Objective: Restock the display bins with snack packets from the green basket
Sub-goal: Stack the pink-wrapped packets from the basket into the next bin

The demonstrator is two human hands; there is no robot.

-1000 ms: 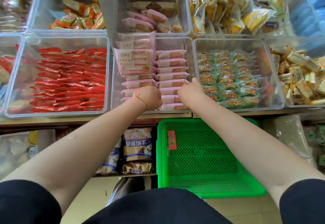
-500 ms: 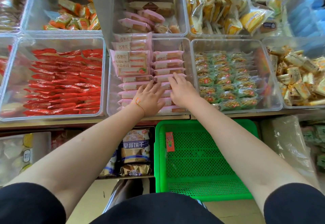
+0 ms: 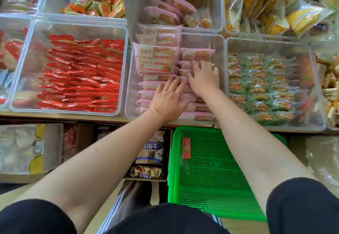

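Pink snack packets point(image 3: 197, 108) are lying in the clear middle bin point(image 3: 221, 53), stacked in two columns, each packet's long axis running left to right across the bin. Right column is sitting low and flat; left column is topped by larger pink packets point(image 3: 155, 58) propped up toward the bin's far end.

Both hands are resting on the right column. Left hand point(image 3: 167, 97) is lying palm down, fingers spread and extended, tips touching packets near the seam between the two columns. Right hand point(image 3: 204, 79) is lying flat just beyond it, fingers loosely spread, pressing on packets farther back. Neither hand is pinching or holding anything; both appear to be smoothing or squaring the stack.

Green basket point(image 3: 216, 178) is sitting below the shelf edge, directly under the right forearm. It is looking nearly emptied: one small red packet point(image 3: 186, 147) is lying against its left inner wall, long axis pointing away from the person.

Judgement: that red packet lies back toward the body from both hands, between the forearms; either hand must withdraw to reach it. Its likely home, the bin of red packets point(image 3: 80, 74), is sitting left of the pink bin, so the left hand looks better placed.
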